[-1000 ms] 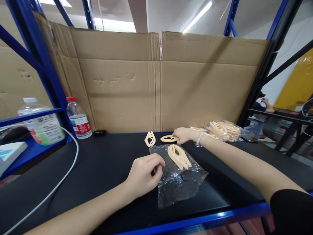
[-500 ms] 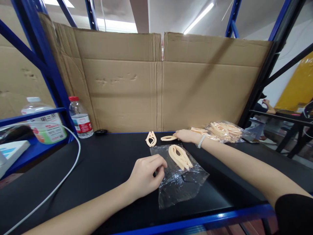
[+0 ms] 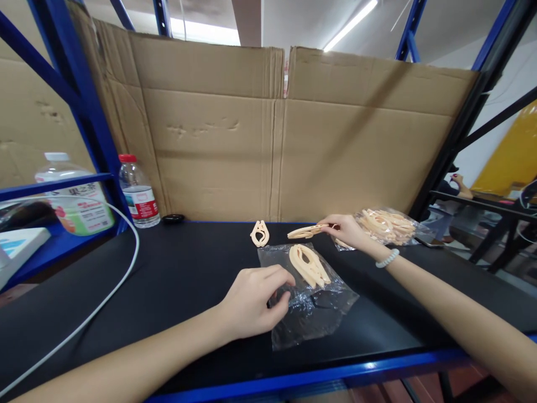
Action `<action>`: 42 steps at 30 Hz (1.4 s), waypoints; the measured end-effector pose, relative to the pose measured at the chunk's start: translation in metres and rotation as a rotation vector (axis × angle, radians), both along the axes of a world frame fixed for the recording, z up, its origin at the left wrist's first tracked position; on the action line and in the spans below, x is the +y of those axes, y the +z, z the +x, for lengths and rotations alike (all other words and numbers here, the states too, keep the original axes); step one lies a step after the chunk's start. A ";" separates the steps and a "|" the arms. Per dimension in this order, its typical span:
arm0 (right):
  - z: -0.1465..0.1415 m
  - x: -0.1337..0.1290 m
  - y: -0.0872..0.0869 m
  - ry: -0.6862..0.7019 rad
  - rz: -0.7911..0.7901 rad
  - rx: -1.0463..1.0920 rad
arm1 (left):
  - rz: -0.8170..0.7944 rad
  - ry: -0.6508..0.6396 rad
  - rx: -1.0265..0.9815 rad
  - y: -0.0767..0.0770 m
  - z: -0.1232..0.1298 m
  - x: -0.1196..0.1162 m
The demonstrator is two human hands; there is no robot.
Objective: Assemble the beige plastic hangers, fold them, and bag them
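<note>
My right hand pinches the right end of a beige folded plastic hanger, held just above the back part of the black table. A clear plastic bag lies flat before me, and on or inside it is a beige folded hanger; I cannot tell which. Over the bag's left side is my left hand, fingers loosely curled, thumb apart from them, with nothing in it. Another beige folded hanger lies on the table behind the bag.
Behind my right hand is a clear bag full of beige hangers. A cardboard wall closes off the back. To the left are a water bottle, a black object and a white cable. A person's arm shows far right.
My right hand has gripped the hanger and lifted it slightly, shifting right. My left hand's thumb and fingers have parted a little. The view has tilted slightly.
</note>
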State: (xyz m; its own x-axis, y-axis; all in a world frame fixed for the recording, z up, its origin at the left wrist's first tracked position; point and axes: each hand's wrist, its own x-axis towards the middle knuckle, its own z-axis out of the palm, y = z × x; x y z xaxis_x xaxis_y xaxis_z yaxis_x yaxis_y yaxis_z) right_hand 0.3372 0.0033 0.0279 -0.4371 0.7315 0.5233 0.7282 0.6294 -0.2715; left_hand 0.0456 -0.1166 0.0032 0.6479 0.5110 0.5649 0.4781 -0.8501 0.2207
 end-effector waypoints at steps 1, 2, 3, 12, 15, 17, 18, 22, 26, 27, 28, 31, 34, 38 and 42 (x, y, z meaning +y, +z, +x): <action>0.002 -0.006 -0.001 -0.010 0.009 0.044 | -0.001 -0.003 0.016 0.000 0.000 -0.001; 0.004 -0.011 -0.001 -0.019 0.016 0.084 | 0.001 -0.005 0.028 0.000 0.000 -0.002; 0.006 -0.017 -0.002 -0.029 0.024 0.115 | 0.004 -0.007 0.036 -0.001 0.001 -0.003; 0.001 -0.078 0.015 0.011 -0.070 0.521 | -0.002 0.062 0.140 -0.001 0.003 -0.006; -0.004 -0.101 0.025 0.011 -0.043 0.582 | -0.021 0.094 0.173 -0.002 0.005 -0.007; -0.007 -0.114 0.030 0.020 -0.048 0.620 | -0.030 0.110 0.188 -0.004 0.005 -0.006; -0.009 -0.121 0.031 0.026 -0.059 0.634 | -0.031 0.114 0.191 -0.005 0.005 -0.005; -0.018 -0.139 0.031 0.052 -0.134 0.666 | -0.028 0.103 0.175 -0.011 0.004 -0.001; -0.026 -0.150 0.031 0.083 -0.178 0.674 | -0.015 0.094 0.124 -0.013 0.004 0.000; -0.027 -0.153 0.032 0.090 -0.176 0.668 | -0.013 0.100 0.112 -0.013 0.005 0.000; -0.028 -0.156 0.033 0.096 -0.170 0.658 | -0.018 0.110 0.102 -0.012 0.005 0.000; -0.027 -0.165 0.036 0.113 -0.118 0.591 | -0.078 0.134 0.065 -0.010 0.006 0.000; -0.026 -0.177 0.037 0.143 0.000 0.437 | -0.139 0.137 -0.027 -0.010 0.005 0.000; -0.034 -0.197 0.029 0.185 0.175 0.191 | -0.143 0.114 -0.185 -0.011 0.005 0.001; -0.052 -0.206 0.011 0.219 0.340 -0.069 | -0.127 0.094 -0.243 -0.010 0.006 0.000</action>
State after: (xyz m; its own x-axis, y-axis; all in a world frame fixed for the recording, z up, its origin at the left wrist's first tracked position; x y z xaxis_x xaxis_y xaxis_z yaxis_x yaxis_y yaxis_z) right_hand 0.2854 -0.2027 0.0384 -0.6059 0.4077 0.6832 0.5759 0.8172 0.0232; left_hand 0.0521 -0.1169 -0.0066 0.4477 0.6388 0.6257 0.4737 -0.7629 0.4399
